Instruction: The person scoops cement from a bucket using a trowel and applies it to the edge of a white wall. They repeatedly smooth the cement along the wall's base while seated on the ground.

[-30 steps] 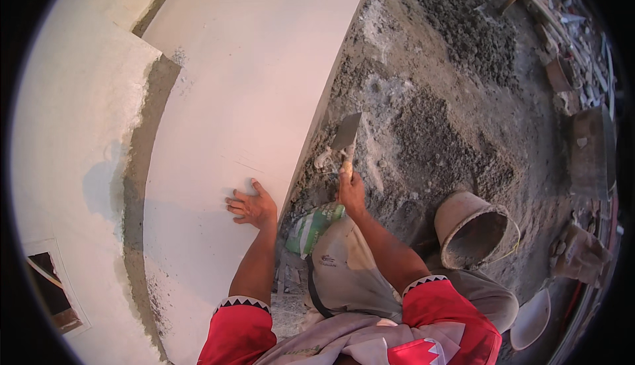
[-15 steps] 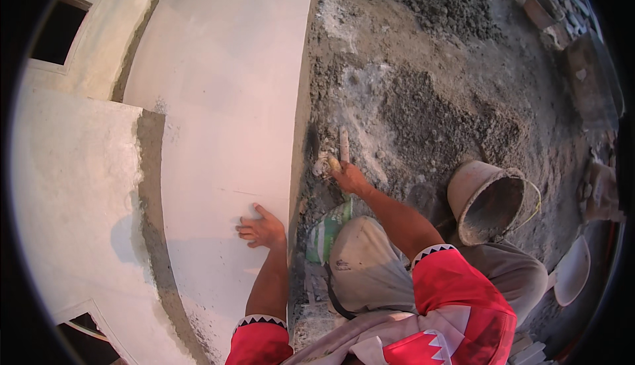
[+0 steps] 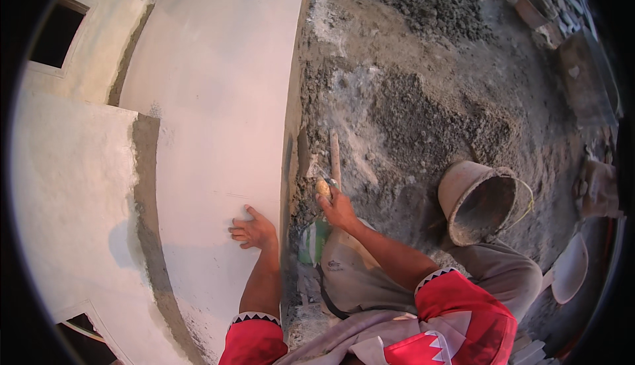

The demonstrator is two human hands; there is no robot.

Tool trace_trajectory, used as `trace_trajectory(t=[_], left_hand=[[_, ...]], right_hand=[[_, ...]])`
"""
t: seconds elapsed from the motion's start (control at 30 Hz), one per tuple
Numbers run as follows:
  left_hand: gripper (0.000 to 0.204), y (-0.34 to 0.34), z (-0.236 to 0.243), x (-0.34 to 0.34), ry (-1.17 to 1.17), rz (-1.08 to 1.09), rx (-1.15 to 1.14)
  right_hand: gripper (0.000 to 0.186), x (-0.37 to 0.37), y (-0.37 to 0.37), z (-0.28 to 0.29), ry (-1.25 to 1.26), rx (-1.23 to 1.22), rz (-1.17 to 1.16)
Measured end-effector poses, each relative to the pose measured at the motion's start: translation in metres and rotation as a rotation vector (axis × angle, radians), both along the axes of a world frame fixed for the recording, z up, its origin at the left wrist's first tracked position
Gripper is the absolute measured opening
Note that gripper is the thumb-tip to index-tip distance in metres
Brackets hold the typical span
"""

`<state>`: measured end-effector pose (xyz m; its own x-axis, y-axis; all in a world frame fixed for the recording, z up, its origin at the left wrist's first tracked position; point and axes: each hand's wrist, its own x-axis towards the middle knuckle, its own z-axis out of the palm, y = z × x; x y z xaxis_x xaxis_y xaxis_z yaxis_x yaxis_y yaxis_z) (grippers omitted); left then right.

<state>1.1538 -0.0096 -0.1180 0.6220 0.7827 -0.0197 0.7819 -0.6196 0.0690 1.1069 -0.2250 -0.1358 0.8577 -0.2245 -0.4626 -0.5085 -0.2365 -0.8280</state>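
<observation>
My left hand [image 3: 254, 231] rests with its fingers spread against the smooth pale wall [image 3: 218, 114]. Just to the right, my right hand [image 3: 338, 207] is closed around the yellowish handle of a trowel [image 3: 323, 187]. Its narrow grey blade appears to point away from me along the foot of the wall, partly lost against the grey rubble. A thin stick [image 3: 335, 157] lies on the ground beyond the right hand. Close to my knee is a green and white bag [image 3: 312, 241], partly hidden by my leg.
A mortar-crusted bucket [image 3: 463, 193] lies tipped beside my right leg. Heaps of grey sand mix [image 3: 423, 114] spread over the ground. At the far right are a pale basin [image 3: 570, 269] and a second bucket [image 3: 534, 9]. Raw grey edging [image 3: 147, 180] borders the wall's left side.
My right hand has drawn back toward me with the trowel, and more of its blade shows by the wall. The left hand stays on the wall. The whole view has shifted slightly.
</observation>
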Motion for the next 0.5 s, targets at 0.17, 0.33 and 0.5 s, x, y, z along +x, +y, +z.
trace_trajectory(t=[0.17,0.33,0.5], left_hand=[[0.08,0.003,-0.004,-0.001,0.01,-0.009,0.04],[0.08,0.007,-0.005,-0.003,0.037,0.012,0.083],[0.08,0.004,-0.005,0.001,0.113,0.026,0.128]], right_hand=[[0.048,0.056,-0.001,-0.023,0.055,-0.126,0.098],[0.049,0.015,0.001,-0.018,0.042,0.047,0.093],[0.058,0.013,0.02,-0.003,0.128,0.055,0.152]])
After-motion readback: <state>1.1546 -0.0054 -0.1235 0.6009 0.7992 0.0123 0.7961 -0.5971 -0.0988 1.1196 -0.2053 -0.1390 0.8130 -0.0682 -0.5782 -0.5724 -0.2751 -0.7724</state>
